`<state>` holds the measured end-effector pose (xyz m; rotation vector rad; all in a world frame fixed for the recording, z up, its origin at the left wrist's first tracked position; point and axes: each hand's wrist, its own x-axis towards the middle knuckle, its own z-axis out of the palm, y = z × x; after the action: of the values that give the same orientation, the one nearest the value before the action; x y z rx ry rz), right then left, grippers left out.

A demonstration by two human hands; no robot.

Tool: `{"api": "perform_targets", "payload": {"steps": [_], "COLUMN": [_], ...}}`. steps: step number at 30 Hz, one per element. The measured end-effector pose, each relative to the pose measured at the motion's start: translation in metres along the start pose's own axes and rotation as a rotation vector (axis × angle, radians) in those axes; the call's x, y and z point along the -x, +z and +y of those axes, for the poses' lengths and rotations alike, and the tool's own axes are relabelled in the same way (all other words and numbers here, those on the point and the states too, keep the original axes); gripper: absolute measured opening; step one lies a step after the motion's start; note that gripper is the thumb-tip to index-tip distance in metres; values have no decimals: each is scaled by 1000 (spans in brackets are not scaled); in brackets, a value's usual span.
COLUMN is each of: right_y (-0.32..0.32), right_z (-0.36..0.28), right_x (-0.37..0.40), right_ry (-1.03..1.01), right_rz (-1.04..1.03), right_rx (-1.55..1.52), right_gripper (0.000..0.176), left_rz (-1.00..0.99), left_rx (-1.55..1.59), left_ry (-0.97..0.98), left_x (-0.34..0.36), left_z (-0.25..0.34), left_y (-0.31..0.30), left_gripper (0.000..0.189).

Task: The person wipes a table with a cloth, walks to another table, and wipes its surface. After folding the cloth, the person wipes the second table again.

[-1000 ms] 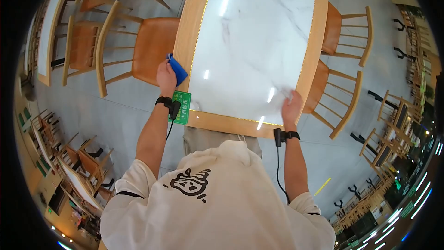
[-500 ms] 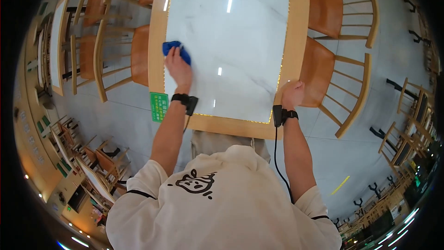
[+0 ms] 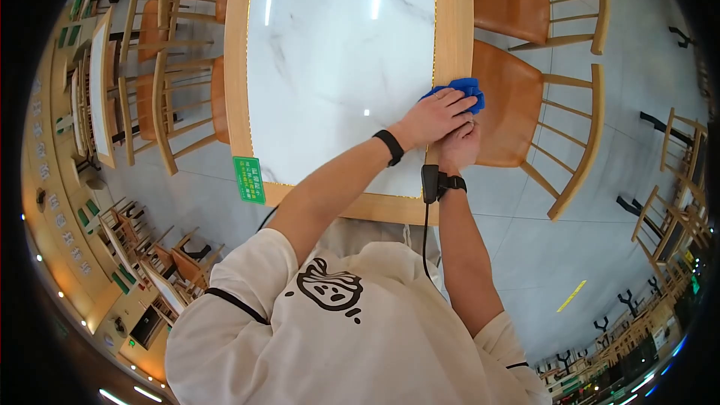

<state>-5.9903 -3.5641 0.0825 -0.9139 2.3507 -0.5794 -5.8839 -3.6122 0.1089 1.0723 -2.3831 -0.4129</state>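
Observation:
A bunched blue cloth [image 3: 470, 92] lies over the right wooden edge of the table [image 3: 454, 22]. My left hand [image 3: 435, 116] reaches across my body and presses on the cloth, its fingers closed over it. Just below, my right hand [image 3: 459, 148] is at the same table edge, close to the chair seat. Its fingers look curled in, partly covered by the left hand, and what they hold, if anything, is hidden. The tabletop has a white marble-look panel [image 3: 337, 52] with a thin gold border.
Orange-seated wooden chairs stand right [image 3: 506, 105] and left [image 3: 220, 97] of the table. A green sign [image 3: 249, 180] is at its near left corner. A black cable [image 3: 426, 244] hangs from my right wrist device. More tables and chairs fill the sides.
My left hand has carried the blue cloth from the table's left side across to its right edge. My right hand stays near that edge, and the view has shifted slightly.

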Motion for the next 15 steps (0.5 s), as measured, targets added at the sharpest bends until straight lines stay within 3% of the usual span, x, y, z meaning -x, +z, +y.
{"api": "perform_targets", "payload": {"steps": [3,8,15], "right_y": [5,8,6], "right_z": [8,11,7], "right_x": [-1,-2,1], "right_ry": [-63,-37,-73], "right_rz": [65,68,58], "right_rx": [58,42,-36], "right_gripper": [33,35,35], "left_rz": [-47,165,338], "left_rx": [-70,-245,-519], "left_ry": [50,-295,-815], "left_x": [7,50,184], "left_z": [-26,-87,-184], "left_y": [-13,-45,-131], "left_gripper": [27,31,35]}}
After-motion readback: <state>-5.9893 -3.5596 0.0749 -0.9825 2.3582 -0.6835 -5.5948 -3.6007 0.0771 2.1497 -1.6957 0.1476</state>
